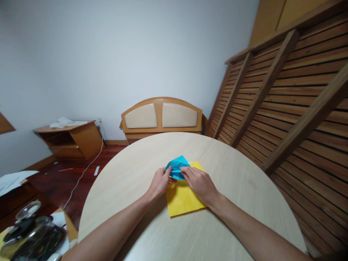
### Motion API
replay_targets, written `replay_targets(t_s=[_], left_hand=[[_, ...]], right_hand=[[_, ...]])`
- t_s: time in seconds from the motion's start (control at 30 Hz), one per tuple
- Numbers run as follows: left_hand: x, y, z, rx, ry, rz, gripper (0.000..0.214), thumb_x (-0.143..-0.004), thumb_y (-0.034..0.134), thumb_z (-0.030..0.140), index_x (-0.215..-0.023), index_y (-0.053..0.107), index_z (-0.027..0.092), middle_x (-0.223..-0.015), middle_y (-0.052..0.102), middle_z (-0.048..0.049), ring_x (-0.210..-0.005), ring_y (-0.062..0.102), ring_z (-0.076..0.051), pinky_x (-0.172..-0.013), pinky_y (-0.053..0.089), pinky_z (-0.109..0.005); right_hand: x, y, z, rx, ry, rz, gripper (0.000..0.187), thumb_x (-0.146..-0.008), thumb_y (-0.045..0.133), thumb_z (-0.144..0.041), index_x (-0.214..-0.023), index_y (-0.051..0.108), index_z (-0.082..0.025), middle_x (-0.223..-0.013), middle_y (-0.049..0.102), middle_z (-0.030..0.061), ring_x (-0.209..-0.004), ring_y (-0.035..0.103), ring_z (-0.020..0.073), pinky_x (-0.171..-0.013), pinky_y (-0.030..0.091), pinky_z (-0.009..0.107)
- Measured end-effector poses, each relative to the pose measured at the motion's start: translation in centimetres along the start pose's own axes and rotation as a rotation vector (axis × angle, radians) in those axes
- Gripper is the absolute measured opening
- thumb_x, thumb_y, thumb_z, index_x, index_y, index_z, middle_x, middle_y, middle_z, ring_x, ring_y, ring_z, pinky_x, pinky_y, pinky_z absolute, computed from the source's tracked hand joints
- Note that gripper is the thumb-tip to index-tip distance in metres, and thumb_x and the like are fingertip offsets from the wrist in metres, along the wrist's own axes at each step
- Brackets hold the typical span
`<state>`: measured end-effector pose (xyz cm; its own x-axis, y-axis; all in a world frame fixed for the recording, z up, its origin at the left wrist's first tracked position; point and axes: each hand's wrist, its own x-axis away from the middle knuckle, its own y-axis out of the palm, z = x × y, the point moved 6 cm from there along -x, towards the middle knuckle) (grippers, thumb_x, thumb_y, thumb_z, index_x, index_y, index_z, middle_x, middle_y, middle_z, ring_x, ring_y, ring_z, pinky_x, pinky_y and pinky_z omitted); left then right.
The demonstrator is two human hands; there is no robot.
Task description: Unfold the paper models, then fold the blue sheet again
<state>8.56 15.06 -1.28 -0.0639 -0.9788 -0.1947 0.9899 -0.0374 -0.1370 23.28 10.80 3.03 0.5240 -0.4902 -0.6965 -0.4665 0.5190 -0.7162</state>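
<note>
A folded piece of blue paper is held up between both hands, with creases and a fold across its middle. My left hand is closed on its left edge, the thumb on top and fingers underneath. On the right side, my right hand pinches the paper near its fold with thumb and fingertips. Below them a yellow paper sheet lies on the round table, partly covered by the right hand and the blue paper.
Past the table's far edge stands a wooden headboard with pale panels. A slatted wooden frame leans at the right. A low cabinet with papers stands at the left. Cluttered objects in dark plastic sit at lower left; a white cable crosses the floor.
</note>
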Motion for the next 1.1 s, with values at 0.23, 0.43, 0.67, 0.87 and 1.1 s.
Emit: replay_targets(t_s=[0.23, 0.43, 0.67, 0.87, 1.1], left_hand=[[0.1, 0.1, -0.6, 0.366, -0.175, -0.008, 0.036, -0.067, 0.069, 0.049, -0.067, 0.056, 0.016, -0.062, 0.061, -0.0014, -0.058, 0.057, -0.013, -0.064, 0.05, -0.027], [-0.2, -0.6, -0.4, 0.402, -0.088, 0.057, 0.041, -0.063, 0.072, 0.052, -0.063, 0.053, 0.016, -0.058, 0.057, 0.0005, -0.059, 0.054, -0.013, -0.06, 0.046, -0.024], [-0.1, -1.2, -0.1, 0.405, -0.021, 0.124, 0.048, -0.065, 0.073, 0.061, -0.072, 0.058, 0.015, -0.065, 0.063, -0.0032, -0.066, 0.062, -0.017, -0.065, 0.049, -0.027], [0.1, -0.5, 0.3, 0.419, -0.03, 0.041, 0.055, -0.065, 0.07, 0.067, -0.064, 0.047, 0.017, -0.054, 0.049, 0.0028, -0.054, 0.05, -0.011, -0.058, 0.046, -0.023], [0.4, 0.1, 0.0, 0.342, -0.068, -0.046, 0.071, -0.075, 0.052, 0.077, -0.097, 0.062, 0.011, -0.094, 0.07, -0.0142, -0.078, 0.065, -0.021, -0.072, 0.054, -0.032]], right_hand=[[-0.4, -1.8, -1.6, 0.049, -0.188, 0.077, 0.008, -0.098, 0.053, -0.02, -0.1, 0.061, -0.021, -0.095, 0.07, 0.0024, -0.087, 0.06, 0.0189, -0.075, 0.043, 0.03], [-0.2, -2.3, -2.0, 0.102, -0.276, 0.104, 0.02, -0.089, 0.066, -0.023, -0.108, 0.062, -0.021, -0.101, 0.071, 0.0035, -0.105, 0.056, 0.0245, -0.088, 0.04, 0.038], [-0.2, -1.7, -0.9, 0.081, -0.206, 0.055, 0.021, -0.077, 0.068, -0.01, -0.096, 0.065, -0.019, -0.101, 0.07, 0.0051, -0.117, 0.053, 0.0273, -0.099, 0.04, 0.042], [-0.1, -1.7, 0.0, -0.129, -0.086, 0.06, 0.032, -0.071, 0.061, -0.006, -0.1, 0.065, -0.019, -0.107, 0.069, 0.0068, -0.127, 0.049, 0.031, -0.104, 0.041, 0.05], [-0.1, -1.7, 0.9, -0.337, 0.016, 0.118, 0.013, -0.085, 0.06, -0.018, -0.097, 0.064, -0.021, -0.1, 0.07, 0.0066, -0.124, 0.053, 0.0289, -0.103, 0.045, 0.051]])
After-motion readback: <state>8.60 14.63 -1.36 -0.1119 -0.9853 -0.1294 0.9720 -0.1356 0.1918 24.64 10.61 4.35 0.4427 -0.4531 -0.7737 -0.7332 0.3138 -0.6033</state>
